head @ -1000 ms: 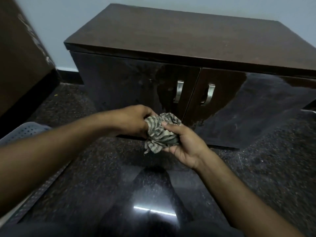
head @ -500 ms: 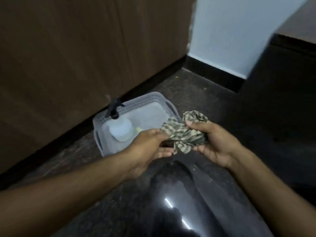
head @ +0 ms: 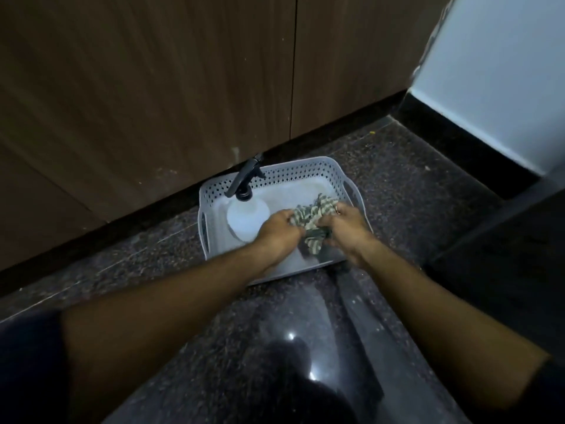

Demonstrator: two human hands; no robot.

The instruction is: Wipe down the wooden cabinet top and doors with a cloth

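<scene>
A crumpled green-and-white striped cloth [head: 312, 216] is bunched between both hands, over the inside of a white perforated basket [head: 308, 172] on the floor. My left hand [head: 279, 229] grips the cloth's left side and my right hand [head: 347, 224] grips its right side. A white spray bottle [head: 246, 217] with a black trigger head lies in the basket's left half, just left of my left hand. Only a dark corner of the low cabinet [head: 519, 255] shows at the right edge; its top and doors are out of view.
A tall brown wooden panel wall [head: 153, 87] with a dark plinth stands directly behind the basket. A pale blue wall [head: 504, 71] with black skirting is at the upper right. The floor is glossy dark speckled stone [head: 275, 332] reflecting lights.
My view swung left from the cabinet front to the basket. Both hands carried the cloth forward and down until it hangs inside the basket beside the spray bottle.
</scene>
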